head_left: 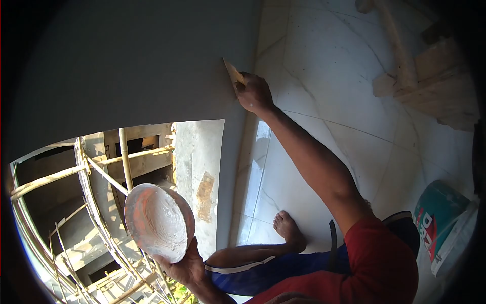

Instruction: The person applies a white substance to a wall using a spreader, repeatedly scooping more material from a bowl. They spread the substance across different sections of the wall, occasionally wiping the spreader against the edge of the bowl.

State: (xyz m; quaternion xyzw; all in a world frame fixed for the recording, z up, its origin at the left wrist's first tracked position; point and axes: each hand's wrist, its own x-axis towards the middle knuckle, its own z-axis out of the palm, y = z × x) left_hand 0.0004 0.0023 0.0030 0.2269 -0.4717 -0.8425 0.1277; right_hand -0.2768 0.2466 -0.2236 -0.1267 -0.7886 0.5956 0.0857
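My left hand (188, 269) grips the lower rim of a round bowl (188, 209). White putty (164, 223) coats the inside of the bowl, which is tilted toward me before the window opening. Out at the end of my stretched arm, my right hand (256, 95) is closed around a putty knife (233, 74). The flat blade lies at the grey wall (152, 86), close to its lower edge; whether it touches cannot be made out.
Light marble-look tiles (324, 96) cover the floor, where my bare foot (289, 232) rests. A green paint bucket (439, 213) stands at the right, below a wooden stand (430, 76). Outside the opening is bamboo scaffolding (124, 157).
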